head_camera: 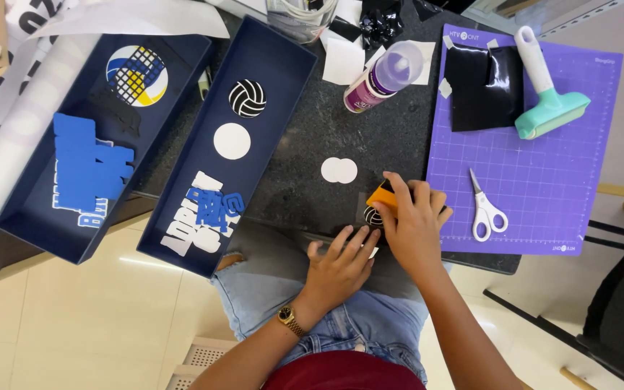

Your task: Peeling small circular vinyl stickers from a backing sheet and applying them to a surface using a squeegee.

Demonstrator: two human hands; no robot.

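Note:
My right hand (414, 220) grips an orange scraper (383, 196) and presses it onto a small black-and-white volleyball sticker (373, 215) at the near edge of the dark table (305, 144). Just left of it, my left hand (341, 263) lies flat with fingers spread, holding the sticker's sheet down at the table edge. It wears a gold watch at the wrist. Two overlapping white paper circles (339, 170) lie on the table just beyond the hands.
A purple cutting mat (543, 173) on the right carries white scissors (485, 209), a teal roller (547, 87) and a black vinyl sheet (482, 87). A glue bottle (384, 76) lies behind. Two navy box lids (182, 224) (16, 209) at left hold cut letters and volleyball shapes.

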